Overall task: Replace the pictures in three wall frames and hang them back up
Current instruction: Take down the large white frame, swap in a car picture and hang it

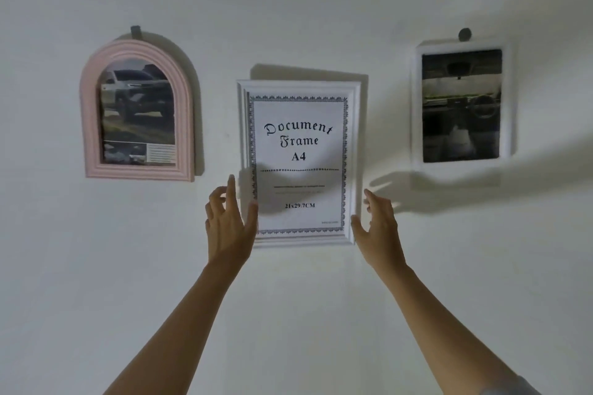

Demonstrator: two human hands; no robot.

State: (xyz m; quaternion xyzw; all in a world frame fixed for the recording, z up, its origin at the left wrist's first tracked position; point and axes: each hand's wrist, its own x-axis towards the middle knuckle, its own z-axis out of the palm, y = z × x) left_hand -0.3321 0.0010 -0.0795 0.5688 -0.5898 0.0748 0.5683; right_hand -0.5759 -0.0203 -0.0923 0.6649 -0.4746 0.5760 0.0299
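White wall [305,314] with three hung frames [298,163]

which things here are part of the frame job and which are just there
Part of the job:
- pink arched frame
- white document frame, between both hands
- white frame on the right
- left hand
- right hand

Just there:
- bare wall
- two wall hooks

Both arms raised, left hand [226,221] and right hand [377,223] fingers spread
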